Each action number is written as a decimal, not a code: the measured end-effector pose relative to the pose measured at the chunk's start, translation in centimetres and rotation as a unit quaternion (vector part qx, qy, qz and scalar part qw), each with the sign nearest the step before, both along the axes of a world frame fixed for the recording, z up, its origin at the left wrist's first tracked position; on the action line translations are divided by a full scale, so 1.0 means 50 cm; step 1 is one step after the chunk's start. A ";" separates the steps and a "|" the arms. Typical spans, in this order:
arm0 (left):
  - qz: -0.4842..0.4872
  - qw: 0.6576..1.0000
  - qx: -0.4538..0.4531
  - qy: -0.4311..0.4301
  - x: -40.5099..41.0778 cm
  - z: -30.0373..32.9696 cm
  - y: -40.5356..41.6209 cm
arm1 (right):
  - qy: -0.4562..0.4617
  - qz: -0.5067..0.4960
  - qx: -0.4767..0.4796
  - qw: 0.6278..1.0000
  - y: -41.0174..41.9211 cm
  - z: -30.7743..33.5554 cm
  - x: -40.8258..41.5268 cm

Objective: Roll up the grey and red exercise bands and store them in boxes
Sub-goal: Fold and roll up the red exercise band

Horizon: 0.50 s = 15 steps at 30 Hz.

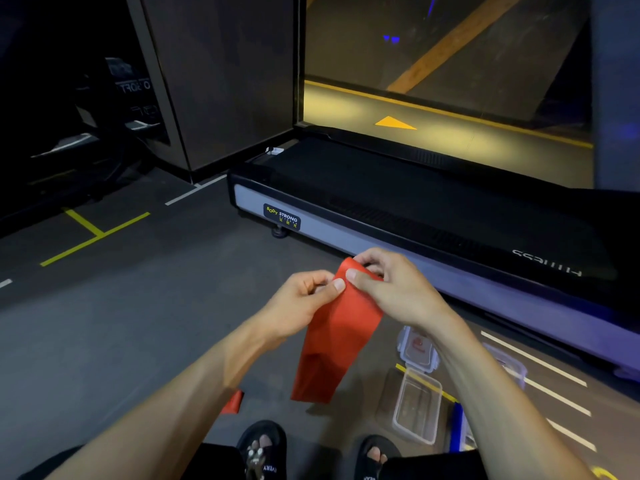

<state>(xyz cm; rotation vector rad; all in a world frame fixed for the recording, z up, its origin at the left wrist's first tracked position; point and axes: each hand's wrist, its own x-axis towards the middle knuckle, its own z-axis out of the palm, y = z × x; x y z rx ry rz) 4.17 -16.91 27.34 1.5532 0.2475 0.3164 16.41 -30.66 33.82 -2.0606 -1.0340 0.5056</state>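
Observation:
A red exercise band (337, 336) hangs in front of me, its top end held up between both hands. My left hand (299, 301) pinches the band's top left edge with thumb and fingers. My right hand (389, 289) grips the top right, fingers curled over the folded end. The band's lower end dangles above the floor, and a small red piece (232, 402) shows under my left forearm. An open clear plastic box (417, 407) sits on the floor at the right, with a clear lid (417, 348) beyond it. No grey band is visible.
A black treadmill (415, 202) labelled Body Strong runs across the floor ahead and to the right. Another clear container (509, 367) lies behind my right forearm, a blue-edged thing (457, 427) beside the box. My sandalled feet (263, 448) are at the bottom. Dark floor with yellow tape lines extends left.

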 end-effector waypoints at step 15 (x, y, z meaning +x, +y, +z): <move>-0.066 0.977 -0.189 0.068 -0.017 0.020 0.012 | 0.002 0.064 0.036 0.997 -0.001 0.017 0.011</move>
